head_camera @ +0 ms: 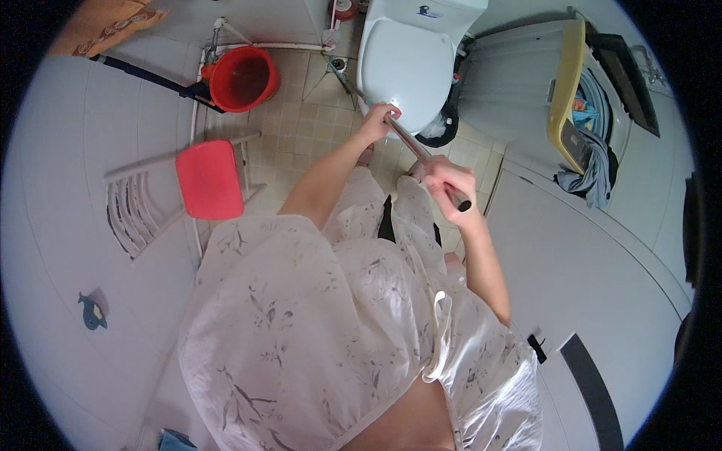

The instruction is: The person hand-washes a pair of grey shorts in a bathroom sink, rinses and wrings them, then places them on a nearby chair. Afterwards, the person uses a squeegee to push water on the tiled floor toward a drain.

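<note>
A long metal pole slants across the middle of the view, held in both of my hands. My left hand grips it lower down, beside the front edge of the white toilet's closed lid. Closer to me, my right hand is wrapped around the upper part, and the dark hollow end sticks out past the fist. Beyond my left hand the pole's thin greenish section runs down toward the tiled floor near a floor drain. What its far tip is like cannot be made out.
A red bucket holding dark liquid stands at the upper left, above a red-seated chair. A black bin with a plastic bag sits beside the toilet. To the right, a washing machine has clothes hanging over its rim.
</note>
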Action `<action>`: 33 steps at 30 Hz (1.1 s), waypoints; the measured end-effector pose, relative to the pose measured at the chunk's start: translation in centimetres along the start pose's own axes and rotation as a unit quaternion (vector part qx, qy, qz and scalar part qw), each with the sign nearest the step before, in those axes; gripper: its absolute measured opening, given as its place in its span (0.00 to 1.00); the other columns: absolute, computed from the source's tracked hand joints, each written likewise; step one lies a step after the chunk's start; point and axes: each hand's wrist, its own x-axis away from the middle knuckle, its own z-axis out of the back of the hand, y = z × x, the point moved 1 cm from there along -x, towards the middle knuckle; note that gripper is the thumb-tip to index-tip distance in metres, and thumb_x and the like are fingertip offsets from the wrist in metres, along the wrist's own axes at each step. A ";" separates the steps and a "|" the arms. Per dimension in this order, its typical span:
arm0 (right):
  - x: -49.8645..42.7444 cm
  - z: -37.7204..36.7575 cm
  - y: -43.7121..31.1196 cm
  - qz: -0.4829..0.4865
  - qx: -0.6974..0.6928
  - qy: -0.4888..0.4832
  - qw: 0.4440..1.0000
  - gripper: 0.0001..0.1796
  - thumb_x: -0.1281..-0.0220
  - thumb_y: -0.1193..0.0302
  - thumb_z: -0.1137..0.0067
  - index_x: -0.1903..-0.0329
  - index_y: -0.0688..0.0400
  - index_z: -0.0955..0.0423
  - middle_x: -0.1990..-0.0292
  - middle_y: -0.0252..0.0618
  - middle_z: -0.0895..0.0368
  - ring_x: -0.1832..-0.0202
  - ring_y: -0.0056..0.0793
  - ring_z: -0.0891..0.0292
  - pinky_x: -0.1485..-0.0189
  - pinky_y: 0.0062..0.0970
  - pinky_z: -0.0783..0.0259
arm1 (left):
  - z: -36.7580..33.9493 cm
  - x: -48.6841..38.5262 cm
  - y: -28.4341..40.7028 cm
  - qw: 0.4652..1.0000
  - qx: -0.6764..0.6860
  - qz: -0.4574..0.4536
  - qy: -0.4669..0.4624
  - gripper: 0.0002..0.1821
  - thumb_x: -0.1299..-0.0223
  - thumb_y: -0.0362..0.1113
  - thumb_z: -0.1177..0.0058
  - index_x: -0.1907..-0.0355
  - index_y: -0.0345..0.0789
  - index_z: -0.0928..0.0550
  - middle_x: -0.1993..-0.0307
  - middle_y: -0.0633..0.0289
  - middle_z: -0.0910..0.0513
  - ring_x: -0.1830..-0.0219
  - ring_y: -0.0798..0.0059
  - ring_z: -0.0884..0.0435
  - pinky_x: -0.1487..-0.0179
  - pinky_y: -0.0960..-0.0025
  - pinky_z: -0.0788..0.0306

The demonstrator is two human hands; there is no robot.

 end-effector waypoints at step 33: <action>6.0 -1.7 -5.7 0.109 -0.086 -0.055 0.989 0.12 0.58 0.78 0.46 0.84 0.57 0.41 0.87 0.37 0.40 0.84 0.41 0.42 0.79 0.34 0.46 | 5.1 8.9 9.9 0.982 -0.119 0.005 -0.145 0.15 0.55 0.34 0.34 0.63 0.34 0.19 0.66 0.57 0.20 0.65 0.61 0.21 0.61 0.63 0.28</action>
